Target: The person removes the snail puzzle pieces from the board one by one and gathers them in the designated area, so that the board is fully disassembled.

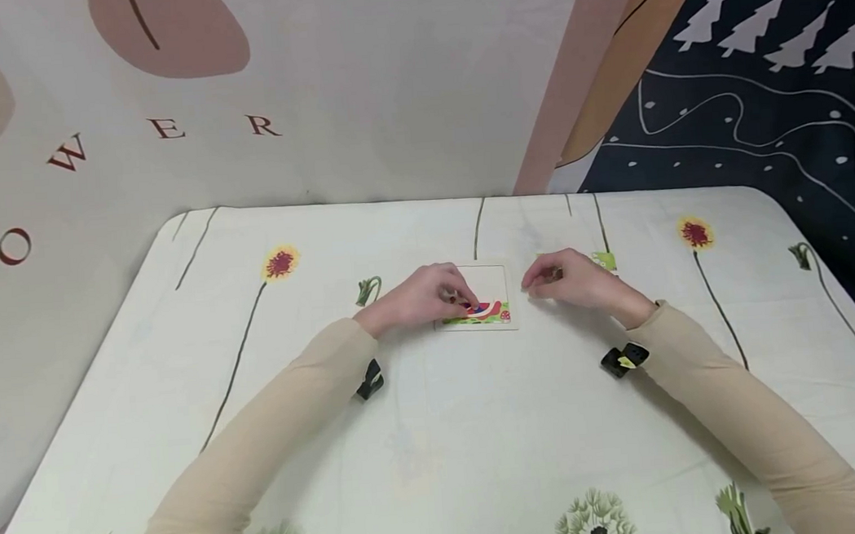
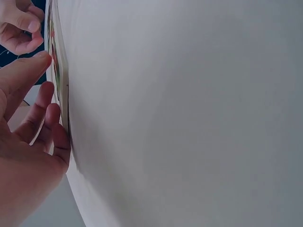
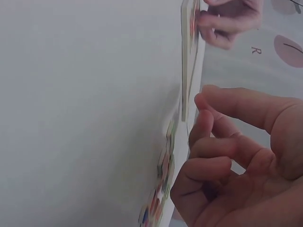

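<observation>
A thin puzzle board [image 1: 512,294] with a pale frame lies flat on the table. Red, white, blue and green picture pieces [image 1: 491,310] fill its near side, while the far part is plain white. My left hand [image 1: 429,294] reaches over the board from the left, fingertips touching the coloured pieces. In the left wrist view, its thumb and fingers stand apart at the board's edge. To the right of the board, my right hand [image 1: 571,279] hovers with loosely curled fingers. Its thumb and index fingertips [image 3: 202,98] are close together, with nothing visible between them.
Loose green puzzle pieces [image 1: 605,260] lie beyond my right hand, partly hidden by it; several pieces [image 3: 163,165] show in the right wrist view. A flower-print cloth [image 1: 481,427] covers the table. A printed wall hanging [image 1: 388,98] rises behind its far edge.
</observation>
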